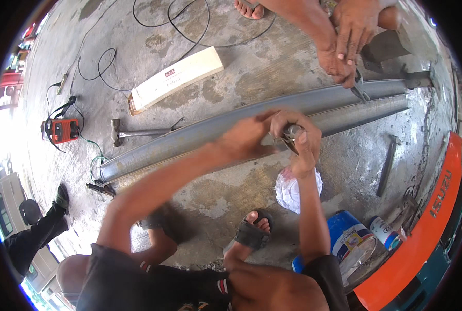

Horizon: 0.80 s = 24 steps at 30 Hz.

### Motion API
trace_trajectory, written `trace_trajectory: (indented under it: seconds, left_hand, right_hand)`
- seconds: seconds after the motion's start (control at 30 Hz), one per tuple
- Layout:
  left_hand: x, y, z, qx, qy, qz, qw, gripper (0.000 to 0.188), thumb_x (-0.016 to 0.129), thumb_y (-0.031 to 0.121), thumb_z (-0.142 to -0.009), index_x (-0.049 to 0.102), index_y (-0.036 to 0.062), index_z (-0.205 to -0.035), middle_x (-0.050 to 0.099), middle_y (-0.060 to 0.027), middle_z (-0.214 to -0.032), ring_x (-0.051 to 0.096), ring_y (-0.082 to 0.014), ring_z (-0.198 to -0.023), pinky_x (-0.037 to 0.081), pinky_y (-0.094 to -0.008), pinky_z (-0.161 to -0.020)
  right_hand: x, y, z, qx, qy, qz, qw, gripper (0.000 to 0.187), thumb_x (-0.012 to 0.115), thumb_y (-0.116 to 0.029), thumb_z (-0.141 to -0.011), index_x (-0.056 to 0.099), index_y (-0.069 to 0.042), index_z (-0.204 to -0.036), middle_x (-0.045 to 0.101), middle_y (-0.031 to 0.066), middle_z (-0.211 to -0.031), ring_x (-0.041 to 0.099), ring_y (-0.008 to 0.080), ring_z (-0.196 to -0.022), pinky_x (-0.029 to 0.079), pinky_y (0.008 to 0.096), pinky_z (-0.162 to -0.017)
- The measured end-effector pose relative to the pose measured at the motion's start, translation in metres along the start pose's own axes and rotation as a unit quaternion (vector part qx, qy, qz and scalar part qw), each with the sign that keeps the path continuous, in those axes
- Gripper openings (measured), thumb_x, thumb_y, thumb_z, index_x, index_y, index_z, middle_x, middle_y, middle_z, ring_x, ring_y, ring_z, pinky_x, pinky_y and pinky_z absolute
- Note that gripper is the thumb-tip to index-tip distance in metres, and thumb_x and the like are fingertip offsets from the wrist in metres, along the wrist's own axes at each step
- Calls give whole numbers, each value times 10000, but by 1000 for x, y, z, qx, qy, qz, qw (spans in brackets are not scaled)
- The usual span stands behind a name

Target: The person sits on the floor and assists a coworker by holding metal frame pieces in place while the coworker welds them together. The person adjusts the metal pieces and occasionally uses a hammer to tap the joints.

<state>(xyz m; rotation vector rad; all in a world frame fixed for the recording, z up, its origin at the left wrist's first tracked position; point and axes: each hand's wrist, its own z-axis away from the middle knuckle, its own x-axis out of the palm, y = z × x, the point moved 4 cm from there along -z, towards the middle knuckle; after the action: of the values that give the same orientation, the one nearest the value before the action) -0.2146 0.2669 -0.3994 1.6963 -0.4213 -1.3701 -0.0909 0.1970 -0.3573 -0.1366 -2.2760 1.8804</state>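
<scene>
My right hand [303,140] is closed around a small shiny metal tool [292,136] with a rounded end; most of it is hidden in the fingers. Beside it my left hand [249,137] is smeared by motion, its fingertips reaching toward the tool. Both hands are above a long grey steel channel [205,137] that runs across the concrete floor. At the channel's far right, another person's hands [345,57] are together over a pair of locking pliers [361,90], whose jaws are at the channel's edge.
A hammer [138,133] and a long white box [176,78] lie beyond the channel. A red welding machine [62,130] with cables stands left. A crumpled white cloth [291,189], a metal bar [388,166], a blue bucket [347,233] and an orange panel [422,228] are nearer right.
</scene>
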Motion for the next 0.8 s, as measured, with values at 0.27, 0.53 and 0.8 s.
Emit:
trace_trajectory:
  seconds: [0.27,0.53,0.8]
  left_hand:
    - [-145,12,90,23,-246,-210,946,519,742,199,-882,561,70,-1352,503,-150,-1477,520,-335,-1321,416,-472,-1119]
    - [-140,7,212,19,-296,-79,952,360,656,277,-936,625,69,-1229,668,-120,-1138,637,-314,-1089,474,-473,-974]
    - [-122,-6,263,90,-380,-172,904,295,671,284,-907,644,83,-1122,666,-101,-1099,638,-290,-1065,486,-451,-923]
  right_hand:
    - [-44,-85,12,33,59,213,975,733,488,-665,-974,589,-15,-1297,627,136,-1259,615,252,-1135,457,387,-976]
    - [1,-148,57,92,-370,559,736,476,620,-460,-954,635,-78,-1236,689,165,-1035,671,377,-1005,495,503,-954]
    - [59,-84,91,184,-589,577,535,655,695,-380,-886,423,-75,-1398,643,192,-1207,640,346,-1086,485,450,-971]
